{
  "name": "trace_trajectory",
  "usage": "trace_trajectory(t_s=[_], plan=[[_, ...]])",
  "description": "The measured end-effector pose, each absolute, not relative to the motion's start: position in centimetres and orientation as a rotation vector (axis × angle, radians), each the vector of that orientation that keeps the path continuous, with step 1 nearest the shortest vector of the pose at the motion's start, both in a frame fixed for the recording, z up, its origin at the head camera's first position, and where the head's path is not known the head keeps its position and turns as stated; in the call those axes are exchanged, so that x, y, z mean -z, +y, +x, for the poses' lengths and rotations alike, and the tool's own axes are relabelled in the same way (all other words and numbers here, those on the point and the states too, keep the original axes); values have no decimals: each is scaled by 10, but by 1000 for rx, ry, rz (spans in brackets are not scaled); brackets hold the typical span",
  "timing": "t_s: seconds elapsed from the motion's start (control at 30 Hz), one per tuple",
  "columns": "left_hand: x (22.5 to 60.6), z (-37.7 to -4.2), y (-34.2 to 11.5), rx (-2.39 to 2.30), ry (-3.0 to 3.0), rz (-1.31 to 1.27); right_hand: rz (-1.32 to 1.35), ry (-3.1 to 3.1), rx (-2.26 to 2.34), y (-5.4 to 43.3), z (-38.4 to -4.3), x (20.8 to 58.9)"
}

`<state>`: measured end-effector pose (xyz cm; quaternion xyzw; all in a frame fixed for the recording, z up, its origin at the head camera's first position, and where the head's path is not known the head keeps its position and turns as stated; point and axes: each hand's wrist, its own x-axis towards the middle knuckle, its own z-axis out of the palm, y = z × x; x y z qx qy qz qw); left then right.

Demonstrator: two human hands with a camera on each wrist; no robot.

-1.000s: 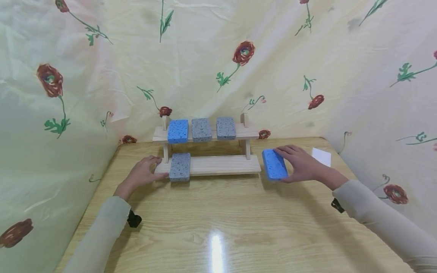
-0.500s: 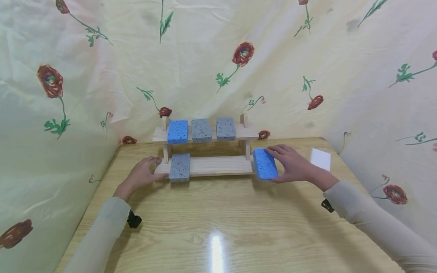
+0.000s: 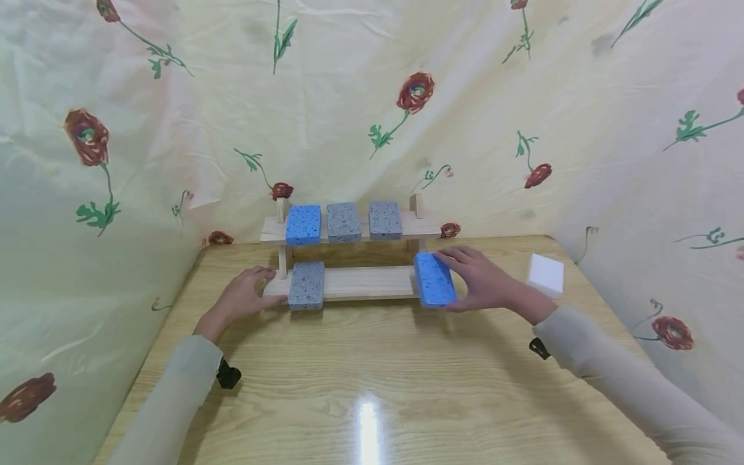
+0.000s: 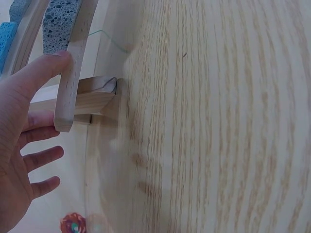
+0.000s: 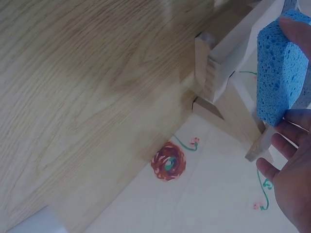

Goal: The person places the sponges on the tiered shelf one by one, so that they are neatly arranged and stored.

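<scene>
On table, rack is gripped by left hand, blue sponge pinched by right hand; shelving appears in hand, level lowering judged necessary.

The head camera looks forward and down from above the near side of the worktop, the farthest of the three views, and covers the full width of the wooden rack and the floral cloth behind. The left wrist camera sits close to the left-hand fingers, rolled so that the worktop grain runs nearly upright; it shares the rack's left end and lower grey sponge with the head view. The right wrist camera, also close and tilted, faces past the right-hand fingers toward the cloth, sharing the rack's right end and held blue sponge with the head view.
</scene>
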<state>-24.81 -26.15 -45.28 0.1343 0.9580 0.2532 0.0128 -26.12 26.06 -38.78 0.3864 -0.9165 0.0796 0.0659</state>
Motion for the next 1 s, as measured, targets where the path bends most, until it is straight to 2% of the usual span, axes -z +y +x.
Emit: trace_trajectory(t_s=[1.0], plan=[[454,-250,-262,-780,2987,405,1269,-2754,-311,207,-262,386]])
